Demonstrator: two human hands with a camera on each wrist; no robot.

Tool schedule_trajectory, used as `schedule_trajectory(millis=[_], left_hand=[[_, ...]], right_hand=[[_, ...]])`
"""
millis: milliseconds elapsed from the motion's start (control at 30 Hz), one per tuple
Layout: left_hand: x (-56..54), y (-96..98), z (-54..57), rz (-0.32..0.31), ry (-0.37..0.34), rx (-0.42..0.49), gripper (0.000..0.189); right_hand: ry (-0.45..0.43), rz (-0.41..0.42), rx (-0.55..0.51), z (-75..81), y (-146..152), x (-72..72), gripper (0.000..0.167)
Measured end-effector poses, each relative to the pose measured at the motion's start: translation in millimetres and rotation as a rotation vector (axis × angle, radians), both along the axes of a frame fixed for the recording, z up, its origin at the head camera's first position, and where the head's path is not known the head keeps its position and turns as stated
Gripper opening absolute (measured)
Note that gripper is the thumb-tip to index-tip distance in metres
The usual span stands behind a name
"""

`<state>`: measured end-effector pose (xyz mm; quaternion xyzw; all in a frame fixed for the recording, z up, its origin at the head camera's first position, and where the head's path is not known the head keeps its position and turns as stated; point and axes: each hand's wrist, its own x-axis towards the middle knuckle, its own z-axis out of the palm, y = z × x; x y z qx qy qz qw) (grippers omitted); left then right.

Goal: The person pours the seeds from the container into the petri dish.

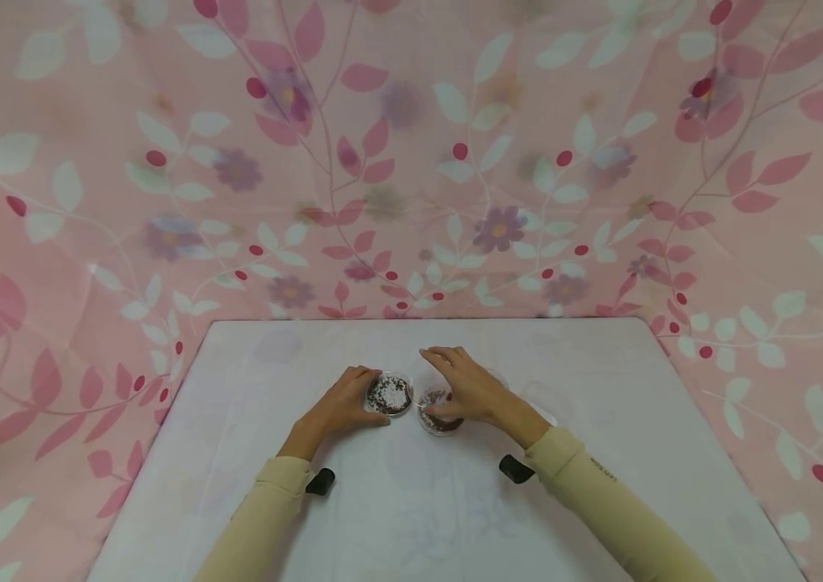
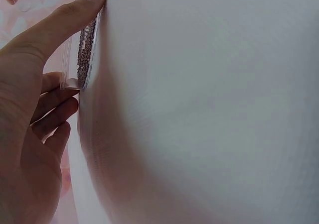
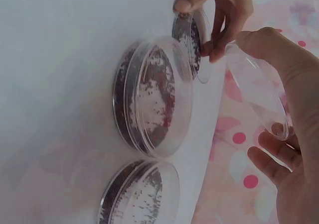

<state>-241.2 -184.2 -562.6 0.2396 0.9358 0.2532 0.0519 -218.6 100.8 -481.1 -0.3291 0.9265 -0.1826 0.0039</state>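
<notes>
My left hand (image 1: pixel 344 402) grips a round clear petri dish (image 1: pixel 391 396) by its sides, thumb at the near edge and fingers around the far side. Dark granules and white bits lie inside that dish, which sits on the table. In the right wrist view my right hand (image 3: pixel 294 84) holds a clear petri dish lid (image 3: pixel 256 87) by its rim, tilted and raised. Below the right hand, apart from it, stands a second petri dish (image 3: pixel 149 99) with similar dark and white contents. Another such dish (image 3: pixel 134 199) stands beside it, cut off by the frame.
A white cloth covers the table (image 1: pixel 411 517). Pink floral fabric (image 1: pixel 411 162) hangs behind and at both sides. To the right of my right hand a faint clear round piece (image 1: pixel 538 394) lies on the table, partly behind the forearm. Black devices (image 1: pixel 517 469) sit at both wrists.
</notes>
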Motion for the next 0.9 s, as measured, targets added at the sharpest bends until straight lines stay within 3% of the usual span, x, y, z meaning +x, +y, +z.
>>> schedule_trajectory(millis=[567,900], left_hand=[[2.1,-0.9,0.1,0.001,0.008,0.015,0.092],[2.7,-1.6,1.1,0.002,-0.011,0.013,0.093]], right_hand=[[0.084,0.014,0.161,5.7,-19.7,-24.0,0.099],[0.029,0.006,0.278,7.0,-31.6,-29.9,0.099]])
